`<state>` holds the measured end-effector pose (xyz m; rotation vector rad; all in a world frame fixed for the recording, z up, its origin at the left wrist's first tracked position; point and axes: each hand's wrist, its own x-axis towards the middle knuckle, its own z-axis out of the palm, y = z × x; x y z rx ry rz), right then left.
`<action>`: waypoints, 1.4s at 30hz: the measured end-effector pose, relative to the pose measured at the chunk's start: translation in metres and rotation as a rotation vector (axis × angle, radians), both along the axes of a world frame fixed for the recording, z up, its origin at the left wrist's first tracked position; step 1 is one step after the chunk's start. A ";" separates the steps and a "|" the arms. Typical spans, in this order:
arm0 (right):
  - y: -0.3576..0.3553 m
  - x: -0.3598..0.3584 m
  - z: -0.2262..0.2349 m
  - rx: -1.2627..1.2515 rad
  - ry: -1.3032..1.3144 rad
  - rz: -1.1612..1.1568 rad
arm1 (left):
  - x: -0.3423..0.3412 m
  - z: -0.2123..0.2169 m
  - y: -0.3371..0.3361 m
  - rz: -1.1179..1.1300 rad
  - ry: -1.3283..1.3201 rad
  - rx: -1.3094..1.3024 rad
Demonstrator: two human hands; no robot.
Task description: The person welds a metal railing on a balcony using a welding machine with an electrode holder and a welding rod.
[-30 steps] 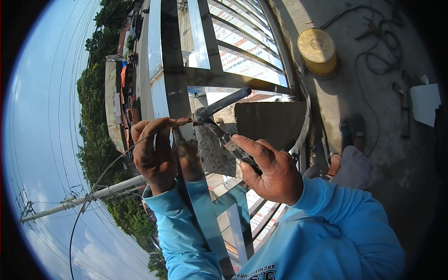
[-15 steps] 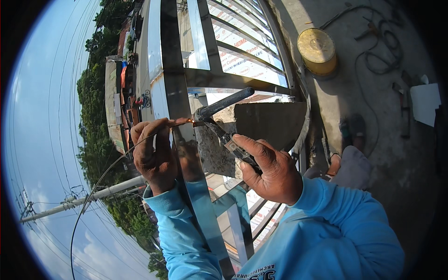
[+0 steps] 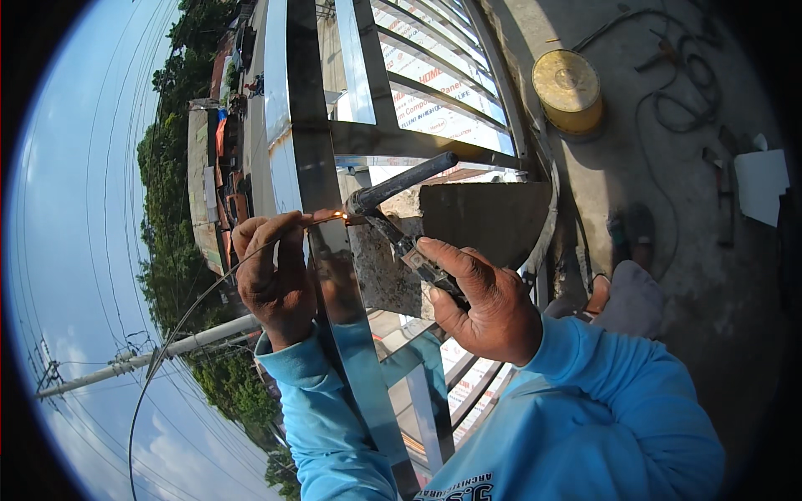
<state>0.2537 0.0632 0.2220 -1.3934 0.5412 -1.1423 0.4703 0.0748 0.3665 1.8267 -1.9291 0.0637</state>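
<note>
My right hand (image 3: 493, 313) grips the black handle of a TIG welding torch (image 3: 409, 181), thumb and forefinger along it. The torch head sits over the shiny metal railing (image 3: 313, 179), its long back end pointing up and right. Between the fingertips of my left hand (image 3: 278, 280) is a thin filler rod (image 3: 190, 307), which trails in a curve to the lower left. A bright orange glow (image 3: 342, 216) shows where the rod's end meets the torch tip at the railing's edge. My left wrist lies close alongside the rail.
A concrete block (image 3: 388, 280) stands directly beneath the torch. To the right are a yellow lidded bucket (image 3: 566, 90), coiled cables (image 3: 685, 108) and a white sheet (image 3: 762, 185) on the floor. Beyond the railing at left, a street drops away, with a pole (image 3: 200, 338) and trees.
The glow at the torch tip is brighter. The torch's back end has shifted very slightly upward; both hands stay nearly in place.
</note>
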 end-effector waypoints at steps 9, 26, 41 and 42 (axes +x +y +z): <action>0.000 -0.001 0.001 0.007 0.019 0.018 | 0.002 0.001 0.004 -0.004 0.049 0.031; 0.000 0.002 -0.005 -0.031 -0.031 -0.039 | -0.012 0.005 -0.009 -0.015 -0.270 0.000; -0.002 0.003 -0.006 0.022 -0.081 -0.057 | -0.015 0.019 0.003 -0.236 -0.255 -0.047; -0.003 0.001 -0.006 0.022 -0.082 -0.061 | -0.016 0.016 0.007 -0.218 -0.225 -0.052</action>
